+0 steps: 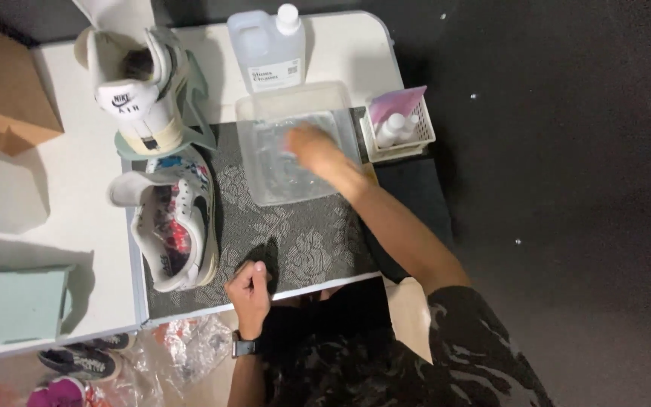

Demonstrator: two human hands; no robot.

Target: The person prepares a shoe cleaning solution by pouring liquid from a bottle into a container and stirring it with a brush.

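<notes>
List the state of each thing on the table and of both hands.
Tub: open, clear liquid inside.
Jug: upright, capped.
Basket: holds small bottles, upright.
Painted shoe: on its side on the mat.
White shoe: upright on a stand.
Right hand: blurred, in or over the tub.
Left hand: closed, on the mat's edge.

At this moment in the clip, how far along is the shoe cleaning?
Done: the mat, clear tub and cleaner jug are set out, and one sneaker sits on a stand. In hand: the right hand is blurred over the tub, while the left hand pinches something small and dark. Left: the sneaker on its side lies untouched.
</notes>
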